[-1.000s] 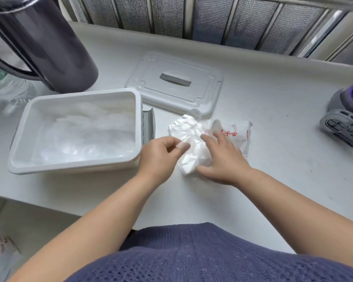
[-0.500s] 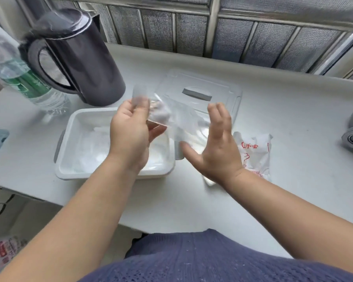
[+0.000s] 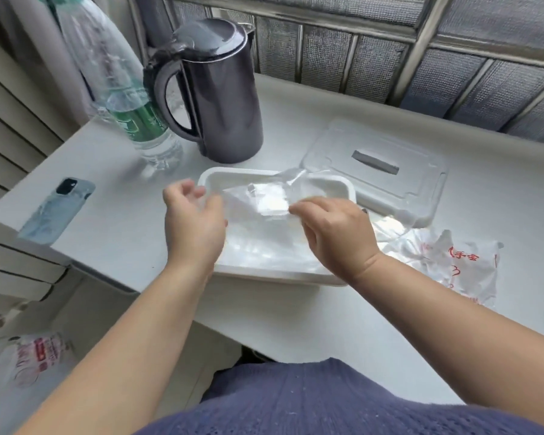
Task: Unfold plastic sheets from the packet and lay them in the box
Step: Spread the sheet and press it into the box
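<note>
Holding what, those two hands? asks the first voice

A thin clear plastic sheet [image 3: 264, 204], says the second. The left hand [image 3: 195, 227] has bent fingers at the sheet's left edge and pinches it there, though that bit is blurry. The right hand [image 3: 336, 237] pinches the right edge between thumb and pointing finger, and its other fingers are curled in

Where is the sheet?

Up in the air, spread between both hands, right over the white plastic box with round corners [image 3: 211, 180]. The box sits on the white table [image 3: 296, 312], and more see-through plastic lies inside it

And the packet?

The crinkly white plastic packet with red writing [image 3: 465, 268] lies flat on the table, just to the right of the box and near the right wrist. Some clear plastic sticks out of its left side

What else is on the table?

The pale box lid with a grey strip in the middle [image 3: 374, 164] lies flat behind the box, on the right. The shiny black kettle [image 3: 223, 89] stands behind the box, on the left. A clear water bottle with a green label [image 3: 132, 114] is just left of the kettle. A light blue phone [image 3: 57, 211] lies with its back up near the table's left edge

And at the bottom?

The person's purple knitted top [image 3: 327, 400]
</note>
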